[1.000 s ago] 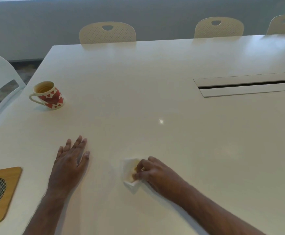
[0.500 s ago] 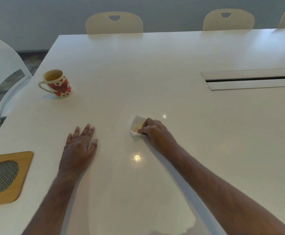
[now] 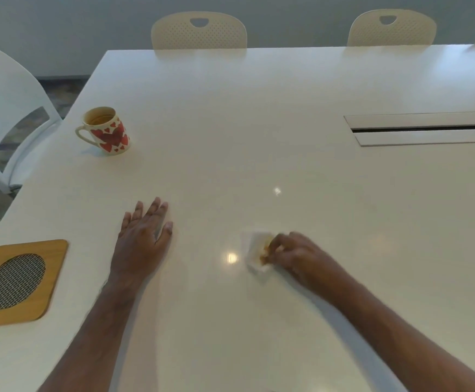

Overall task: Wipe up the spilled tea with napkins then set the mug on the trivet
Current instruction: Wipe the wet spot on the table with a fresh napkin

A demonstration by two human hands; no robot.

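Two hands are being observed on the tabletop [image 3: 259, 114], and the fingers [image 3: 276, 244] of the right hand [image 3: 298, 257] are being examined first. They are being kept curled and closed over a folded napkin [image 3: 254, 251], which is being pinned flat against the surface. A brown-orange stain is being shown on the napkin just beside the fingertips, which suggests that tea is being taken up by the paper. The bunched grip is judged to be serving pressure: the wad is being pushed down so that liquid is absorbed, not smeared.

The left hand [image 3: 143, 239] is being held flat, palm down, its fingers [image 3: 153, 207] spread wide and holding nothing. It is judged to be bracing the body while the other arm is reaching across.

No puddle is being made out on the glossy surface around the napkin; bright glints near it are being read as light reflections, though thin residue cannot be excluded.

Further out, the mug [image 3: 106, 130], patterned with red hearts, is standing upright near the far left edge, well apart from both hands. The trivet [image 3: 18, 282], wooden with a mesh centre, is lying bare at the near left edge, so the second step is being recorded as not yet begun.
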